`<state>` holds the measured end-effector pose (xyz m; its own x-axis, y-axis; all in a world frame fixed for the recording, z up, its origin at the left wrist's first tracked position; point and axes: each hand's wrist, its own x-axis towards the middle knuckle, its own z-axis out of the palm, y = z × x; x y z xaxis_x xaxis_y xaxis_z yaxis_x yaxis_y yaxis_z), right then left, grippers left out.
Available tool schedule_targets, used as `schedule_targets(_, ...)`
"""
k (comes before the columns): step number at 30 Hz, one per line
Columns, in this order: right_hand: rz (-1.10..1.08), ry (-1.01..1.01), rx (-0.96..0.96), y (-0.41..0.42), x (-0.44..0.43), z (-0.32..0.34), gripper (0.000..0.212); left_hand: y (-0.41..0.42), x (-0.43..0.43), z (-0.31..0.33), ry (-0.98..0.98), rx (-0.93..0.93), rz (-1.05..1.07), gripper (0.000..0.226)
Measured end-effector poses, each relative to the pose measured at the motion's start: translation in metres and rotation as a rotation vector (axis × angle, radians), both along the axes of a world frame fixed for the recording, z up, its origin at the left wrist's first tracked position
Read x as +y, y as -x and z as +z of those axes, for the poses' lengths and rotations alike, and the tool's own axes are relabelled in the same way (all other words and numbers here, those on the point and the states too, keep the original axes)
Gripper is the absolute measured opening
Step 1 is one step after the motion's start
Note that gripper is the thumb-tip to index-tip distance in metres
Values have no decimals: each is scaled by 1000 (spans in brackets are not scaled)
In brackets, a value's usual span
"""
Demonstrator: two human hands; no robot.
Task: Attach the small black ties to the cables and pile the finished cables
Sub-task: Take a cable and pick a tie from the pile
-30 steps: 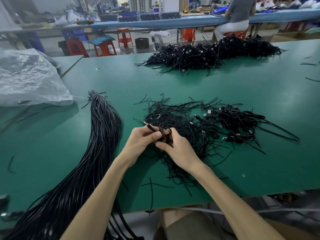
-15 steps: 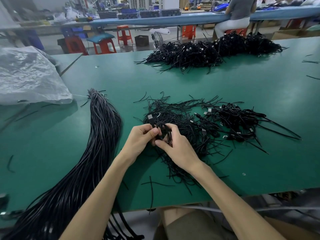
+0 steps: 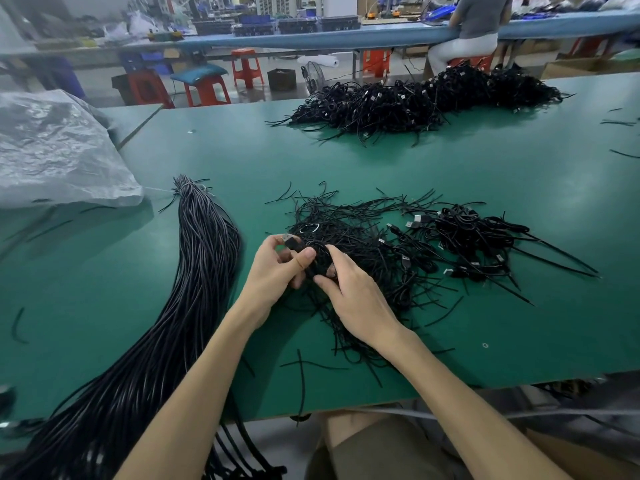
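Observation:
Both hands meet over a heap of small black ties at the middle of the green table. My left hand pinches a coiled black cable near its USB plug. My right hand grips the same coil from the right, fingers curled round it. A small pile of tied cables lies just right of the ties. A long bundle of straight black cables runs from the table's left part down over the front edge.
A large heap of coiled cables lies at the far side of the table. A crumpled clear plastic bag sits at the left. Loose ties are scattered near the front edge. A person sits at a blue bench behind, among red stools.
The two hands have stayed together on the coil. The USB plug has moved down into my left hand's fingers, and my left thumb now lies over the coil.

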<state>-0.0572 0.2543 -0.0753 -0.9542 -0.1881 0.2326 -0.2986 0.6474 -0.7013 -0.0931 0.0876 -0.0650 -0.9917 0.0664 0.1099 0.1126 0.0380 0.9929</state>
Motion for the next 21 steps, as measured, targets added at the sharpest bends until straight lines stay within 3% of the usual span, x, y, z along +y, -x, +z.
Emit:
schedule_targets(5, 14, -40, 18, -1, 0, 1, 54, -5, -4, 2, -34, 4, -157, 29)
schedule_targets(16, -5, -101, 39, -2, -1, -1, 47, -2, -4, -3, -132, -5, -181, 13)
schedule_targets(21, 14, -176, 40, -5, -2, 3, 27, -3, -2, -2, -122, 3, -169, 7)
